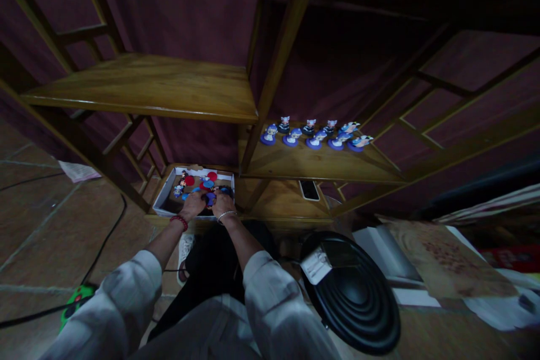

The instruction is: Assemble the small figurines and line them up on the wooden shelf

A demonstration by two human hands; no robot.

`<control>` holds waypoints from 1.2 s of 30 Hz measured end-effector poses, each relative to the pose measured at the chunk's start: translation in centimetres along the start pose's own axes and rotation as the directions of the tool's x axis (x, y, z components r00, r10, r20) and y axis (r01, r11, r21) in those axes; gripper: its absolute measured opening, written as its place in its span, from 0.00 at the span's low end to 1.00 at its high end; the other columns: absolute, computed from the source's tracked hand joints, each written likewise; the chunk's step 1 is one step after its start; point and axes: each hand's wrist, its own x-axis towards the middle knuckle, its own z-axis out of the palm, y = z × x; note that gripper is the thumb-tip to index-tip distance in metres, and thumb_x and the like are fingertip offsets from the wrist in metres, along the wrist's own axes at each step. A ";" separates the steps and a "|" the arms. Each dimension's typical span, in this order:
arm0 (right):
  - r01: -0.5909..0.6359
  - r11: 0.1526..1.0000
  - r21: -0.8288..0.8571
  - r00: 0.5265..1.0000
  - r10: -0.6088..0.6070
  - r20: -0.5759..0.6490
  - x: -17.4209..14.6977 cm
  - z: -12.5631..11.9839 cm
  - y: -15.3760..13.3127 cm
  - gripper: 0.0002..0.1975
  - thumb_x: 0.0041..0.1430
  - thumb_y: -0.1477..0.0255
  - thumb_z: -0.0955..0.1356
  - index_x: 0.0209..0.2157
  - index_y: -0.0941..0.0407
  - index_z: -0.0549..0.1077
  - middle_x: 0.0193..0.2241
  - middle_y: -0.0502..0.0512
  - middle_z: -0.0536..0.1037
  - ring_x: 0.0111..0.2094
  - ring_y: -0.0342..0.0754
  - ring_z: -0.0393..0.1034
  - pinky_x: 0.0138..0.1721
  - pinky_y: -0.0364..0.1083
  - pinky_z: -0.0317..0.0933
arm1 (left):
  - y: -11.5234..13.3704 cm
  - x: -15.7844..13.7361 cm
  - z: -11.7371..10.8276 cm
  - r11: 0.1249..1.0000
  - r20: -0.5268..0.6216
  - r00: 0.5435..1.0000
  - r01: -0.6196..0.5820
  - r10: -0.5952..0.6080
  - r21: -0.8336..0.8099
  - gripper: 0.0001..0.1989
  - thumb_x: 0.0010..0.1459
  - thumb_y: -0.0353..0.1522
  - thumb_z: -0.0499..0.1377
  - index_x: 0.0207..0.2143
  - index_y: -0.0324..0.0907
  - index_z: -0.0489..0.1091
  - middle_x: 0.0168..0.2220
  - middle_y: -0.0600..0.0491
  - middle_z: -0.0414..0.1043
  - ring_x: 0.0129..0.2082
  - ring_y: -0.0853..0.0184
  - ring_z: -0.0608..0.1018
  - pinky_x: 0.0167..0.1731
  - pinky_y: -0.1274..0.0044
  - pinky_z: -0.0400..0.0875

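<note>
A shallow cardboard box [157, 204] with white sides sits on the low shelf in front of me. Small figurines [179, 188] lie in it, with red and blue round bases among them. Over the box's near side, my left hand [194, 204] and my right hand [223, 204] are close together, fingers curled in. Between them shows a purple figurine base [210, 198], gripped from both sides. My fingers cover most of this piece, and the dim light blurs its details.
On the middle right shelf [287, 166] stand several figurines [314, 139], the front ones on purple bases. A phone [309, 190] lies on the low shelf. To my right are a black round ridged stool [358, 298] and papers [392, 256]. Cables and a green object [78, 298] lie on the floor.
</note>
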 end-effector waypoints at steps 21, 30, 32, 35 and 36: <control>-0.007 0.999 -0.054 0.999 0.009 0.050 -0.1 -0.3 -0.4 0.15 0.57 0.74 0.60 0.46 0.59 0.66 0.41 0.60 0.74 0.44 0.49 0.69 0.42 0.43 0.60 | 0.0 0.0 -0.1 0.993 -0.015 0.997 0.069 -0.070 -0.092 0.17 0.51 0.25 0.49 0.41 0.42 0.72 0.36 0.53 0.75 0.35 0.71 0.75 0.37 0.82 0.65; -0.008 0.998 -0.056 0.997 0.012 0.073 -0.1 -0.5 -0.6 0.15 0.56 0.74 0.61 0.46 0.60 0.66 0.41 0.61 0.74 0.44 0.50 0.69 0.42 0.43 0.60 | -0.1 -0.1 -0.1 0.992 -0.003 1.000 0.030 -0.031 -0.122 0.17 0.50 0.24 0.50 0.40 0.42 0.72 0.35 0.53 0.75 0.35 0.71 0.75 0.36 0.83 0.65; -0.010 0.998 -0.061 0.997 0.015 0.078 -0.1 -0.6 -0.6 0.15 0.55 0.75 0.62 0.46 0.59 0.66 0.42 0.60 0.74 0.44 0.50 0.68 0.42 0.43 0.60 | 0.1 -0.2 -0.2 0.992 -0.002 1.000 0.024 -0.025 -0.127 0.17 0.50 0.24 0.50 0.39 0.42 0.72 0.36 0.53 0.75 0.35 0.71 0.75 0.36 0.83 0.65; -0.017 0.998 -0.064 0.996 0.022 0.085 -0.1 -0.6 -0.6 0.15 0.56 0.74 0.61 0.46 0.59 0.66 0.41 0.60 0.75 0.43 0.49 0.69 0.41 0.43 0.60 | 0.2 -0.2 -0.3 0.990 -0.002 0.999 0.036 -0.036 -0.139 0.16 0.50 0.24 0.51 0.40 0.42 0.72 0.34 0.54 0.76 0.34 0.71 0.75 0.36 0.83 0.66; -0.017 0.998 -0.067 0.996 0.022 0.085 -0.1 -0.6 -0.6 0.15 0.56 0.74 0.61 0.46 0.58 0.66 0.41 0.59 0.75 0.43 0.49 0.69 0.41 0.43 0.61 | 0.2 -0.2 -0.3 0.989 -0.005 0.999 0.042 -0.043 -0.143 0.16 0.50 0.25 0.51 0.40 0.41 0.72 0.34 0.54 0.76 0.34 0.71 0.75 0.36 0.82 0.66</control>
